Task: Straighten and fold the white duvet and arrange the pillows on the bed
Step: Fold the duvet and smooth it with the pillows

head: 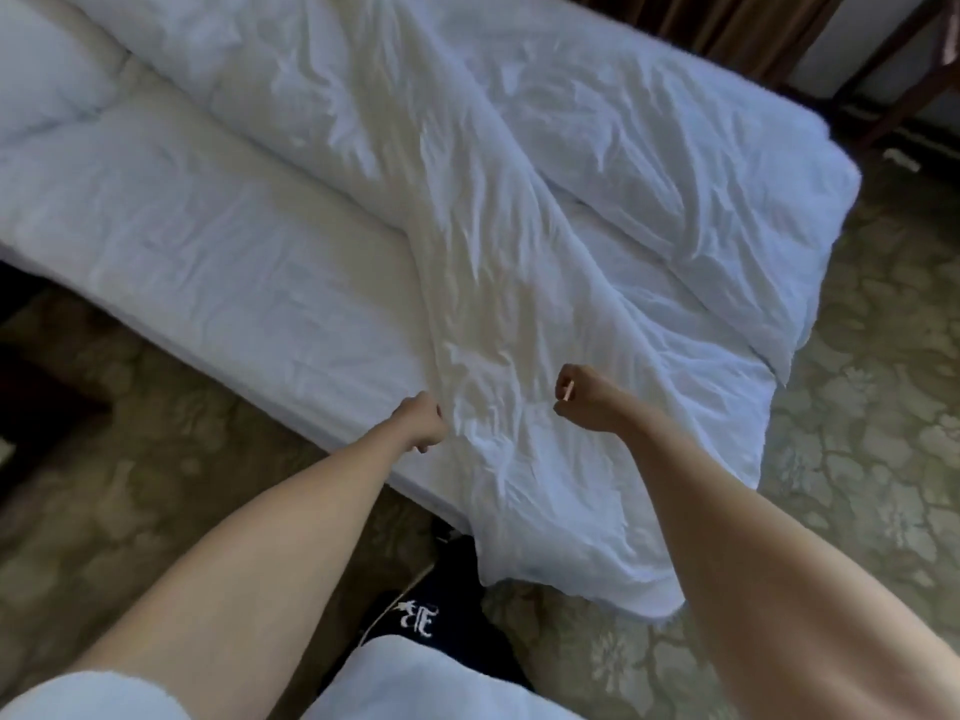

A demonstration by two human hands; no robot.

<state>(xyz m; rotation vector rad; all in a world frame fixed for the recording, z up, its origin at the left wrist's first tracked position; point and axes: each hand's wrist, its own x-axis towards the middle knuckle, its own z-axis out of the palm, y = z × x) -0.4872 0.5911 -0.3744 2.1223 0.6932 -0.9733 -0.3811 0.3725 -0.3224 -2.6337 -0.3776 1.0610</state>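
The white duvet [519,210] lies crumpled along the bed's right half, with one corner hanging over the near edge toward the floor. A white pillow [41,70] sits at the far left end of the bed. My left hand [422,423] is curled at the duvet's left fold near the mattress edge and grips the cloth there. Over the duvet, a little further right, my right hand [584,397] is curled into a loose fist, and I see no cloth between its fingers.
The bare white sheet [197,241] covers the bed's left half. Patterned carpet [857,459] surrounds the bed. Dark furniture [31,407] stands at the left, a dark wooden frame [893,75] and a brown curtain [727,28] at the far right. My dark-trousered leg [431,615] is against the bed's edge.
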